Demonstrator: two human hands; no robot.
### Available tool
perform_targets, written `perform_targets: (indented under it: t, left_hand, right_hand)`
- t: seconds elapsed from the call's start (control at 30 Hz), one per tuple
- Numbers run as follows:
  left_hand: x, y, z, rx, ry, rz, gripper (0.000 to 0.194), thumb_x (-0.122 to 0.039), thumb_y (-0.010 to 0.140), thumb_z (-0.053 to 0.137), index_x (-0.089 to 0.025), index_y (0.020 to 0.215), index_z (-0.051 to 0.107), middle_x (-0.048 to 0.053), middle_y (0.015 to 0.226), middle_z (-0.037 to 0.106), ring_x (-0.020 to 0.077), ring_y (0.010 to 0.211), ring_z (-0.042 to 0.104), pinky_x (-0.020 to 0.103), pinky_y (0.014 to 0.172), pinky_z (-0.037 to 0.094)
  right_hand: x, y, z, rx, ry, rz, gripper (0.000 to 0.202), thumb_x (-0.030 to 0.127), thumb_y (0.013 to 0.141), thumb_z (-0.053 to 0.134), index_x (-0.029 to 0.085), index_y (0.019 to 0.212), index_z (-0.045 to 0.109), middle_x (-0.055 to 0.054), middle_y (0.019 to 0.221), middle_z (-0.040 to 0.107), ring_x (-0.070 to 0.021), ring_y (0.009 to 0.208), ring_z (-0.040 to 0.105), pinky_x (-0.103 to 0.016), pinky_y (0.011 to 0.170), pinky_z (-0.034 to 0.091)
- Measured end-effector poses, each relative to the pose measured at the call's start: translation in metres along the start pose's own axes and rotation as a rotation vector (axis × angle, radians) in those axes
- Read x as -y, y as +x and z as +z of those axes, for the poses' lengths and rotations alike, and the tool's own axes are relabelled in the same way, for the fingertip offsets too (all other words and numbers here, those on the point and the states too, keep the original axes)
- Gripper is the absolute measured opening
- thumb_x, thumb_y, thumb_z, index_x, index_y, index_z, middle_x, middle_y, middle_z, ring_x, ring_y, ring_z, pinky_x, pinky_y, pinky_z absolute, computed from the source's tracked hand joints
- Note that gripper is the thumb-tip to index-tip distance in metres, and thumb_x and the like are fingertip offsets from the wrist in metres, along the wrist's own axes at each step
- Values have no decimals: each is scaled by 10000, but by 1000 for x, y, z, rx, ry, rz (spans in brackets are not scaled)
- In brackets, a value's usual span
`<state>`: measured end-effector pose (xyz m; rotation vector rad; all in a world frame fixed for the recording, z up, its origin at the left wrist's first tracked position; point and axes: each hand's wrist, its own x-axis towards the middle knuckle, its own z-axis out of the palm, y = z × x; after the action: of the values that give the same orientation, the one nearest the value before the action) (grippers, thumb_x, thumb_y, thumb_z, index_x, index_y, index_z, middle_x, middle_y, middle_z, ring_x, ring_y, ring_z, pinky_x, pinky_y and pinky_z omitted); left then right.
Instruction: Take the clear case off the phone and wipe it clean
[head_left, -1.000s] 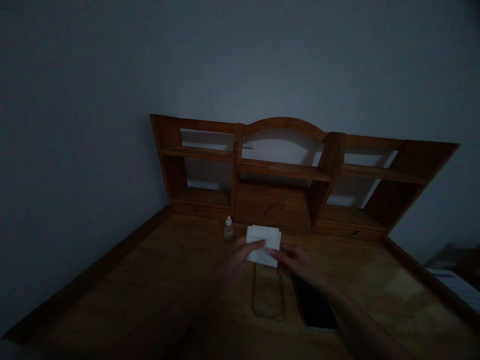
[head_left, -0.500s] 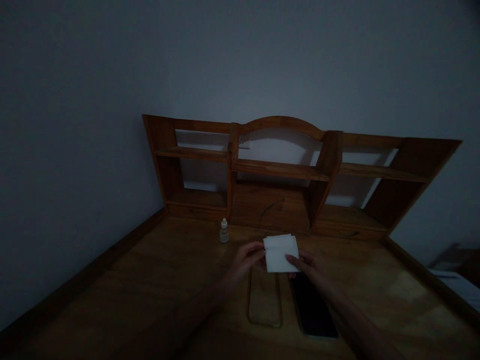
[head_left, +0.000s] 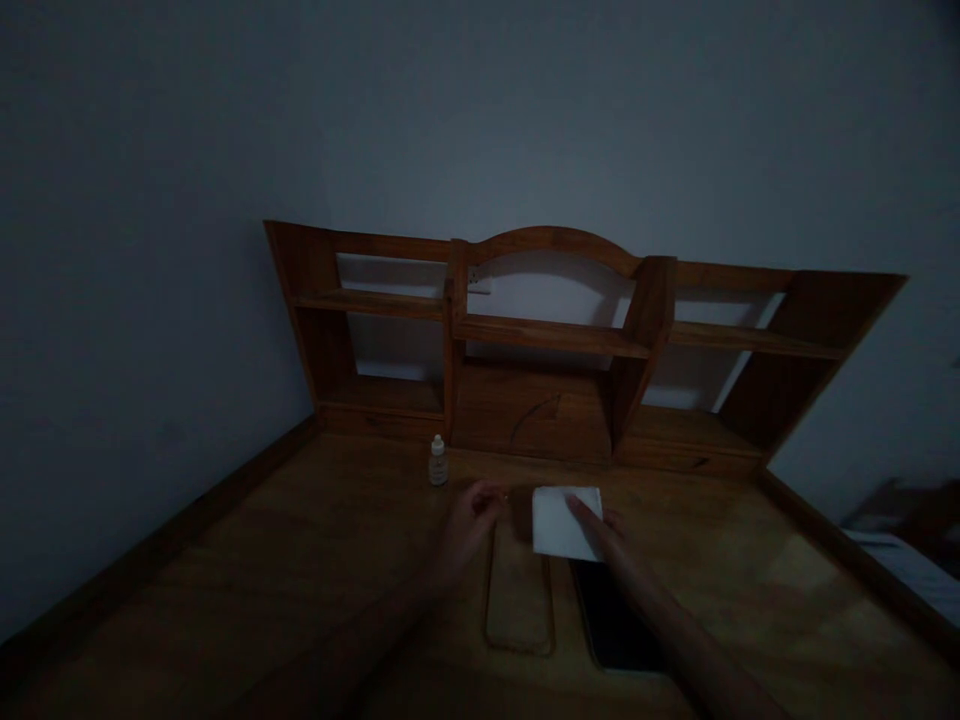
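Head view: at lower centre, the right hand (head_left: 606, 533) pinches a white folded sheet (head_left: 553, 525), thumb on top, likely to keep it flat, while the left hand (head_left: 472, 515) curls nearby, its grip unclear.

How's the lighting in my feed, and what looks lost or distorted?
Head view: dim throughout, the white folded sheet in the right hand standing out pale; head view: the left forearm sinks into shadow, and the dark phone shows little detail; head view: the shelf unit splays outward, likely lens stretch.
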<state>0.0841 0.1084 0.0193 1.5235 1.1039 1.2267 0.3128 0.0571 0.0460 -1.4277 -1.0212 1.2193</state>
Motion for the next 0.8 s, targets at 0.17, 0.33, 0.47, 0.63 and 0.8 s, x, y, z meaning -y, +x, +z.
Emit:
perform_targets:
  t: [0.17,0.33,0.47,0.63,0.8]
  left_hand:
    - [9,-4,-3,21,269,28,327,-311,795,681,-155,1080,647,12,795,585,160,724,542,277,665,403]
    - [-1,-12,-9,128,556,77,254,-162,825,573,-186,1064,657,3,803,606,139,722,546,259,654,354]
    - [8,-8,-8,80,435,26,480,-94,766,573,-187,1232,637,-16,767,594,135,698,556,244,648,382]
    - [6,-8,0,6,135,2,513,-238,799,643,-166,1306,616,44,894,643,166,741,632,287,678,482]
    - [-10,-10,5,82,-322,-172,587,-350,767,731,-130,1286,569,97,1032,649,205,740,697,390,734,569]
  right_hand:
    - [2,-1,-3,-107,26,-15,607,746,680,741,153,807,768,-86,802,761,-226,696,673,-298,633,474]
    - [6,-4,-6,-154,35,-1,598,696,700,746,136,910,772,-95,865,775,-250,753,696,-311,662,493]
    - [9,-3,-6,-187,20,-12,540,646,693,769,146,898,771,-99,878,783,-265,778,706,-319,673,504]
    - [10,-4,-6,-199,0,-67,500,634,729,742,158,880,770,-102,869,782,-271,772,702,-330,661,505]
    - [6,-3,-10,-243,-22,-124,533,664,757,722,154,903,769,-73,849,775,-262,781,694,-324,681,503]
